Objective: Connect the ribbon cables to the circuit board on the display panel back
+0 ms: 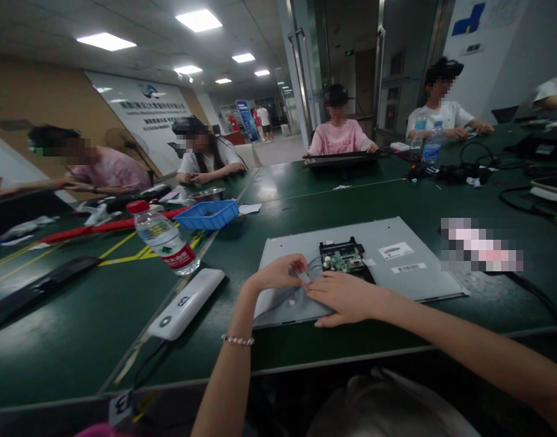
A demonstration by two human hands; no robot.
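Panel [424, 284] flat, pale grey; circuit board [344, 262] green.

Left hand [281, 273]: centre, fingertips at a small translucent piece [303, 277], grip unclear
Right hand [351, 297]: lower centre, over the grey metal panel [377, 234]
Circuit board [344, 262]: just above the right hand
Red-capped water bottle [167, 243]: left, standing on the green surface [101, 315]
Blue tray [209, 216]: left of centre
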